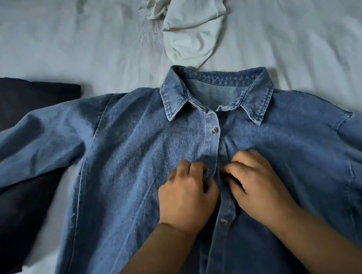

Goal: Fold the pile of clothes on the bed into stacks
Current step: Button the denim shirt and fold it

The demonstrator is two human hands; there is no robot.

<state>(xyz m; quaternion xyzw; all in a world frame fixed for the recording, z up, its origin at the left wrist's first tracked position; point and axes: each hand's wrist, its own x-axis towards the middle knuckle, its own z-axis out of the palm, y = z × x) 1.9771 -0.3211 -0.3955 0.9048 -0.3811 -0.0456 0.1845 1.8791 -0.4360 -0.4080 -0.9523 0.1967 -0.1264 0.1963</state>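
Note:
A blue denim shirt [132, 168] lies face up across the bed, collar away from me, sleeves spread to both sides. My left hand [185, 195] pinches the left edge of the button placket at chest height. My right hand [257, 181] pinches the right edge opposite it, fingers curled into the cloth. The two hands nearly touch over the placket. One button shows above them and several below. A crumpled white garment [198, 11] lies beyond the collar. A dark navy garment [2, 165] lies at the left, partly under the shirt's left sleeve.
The pale grey bedsheet [313, 33] is wrinkled and bare at the upper left and along the right side. The shirt's lower part and both cuffs run out of view.

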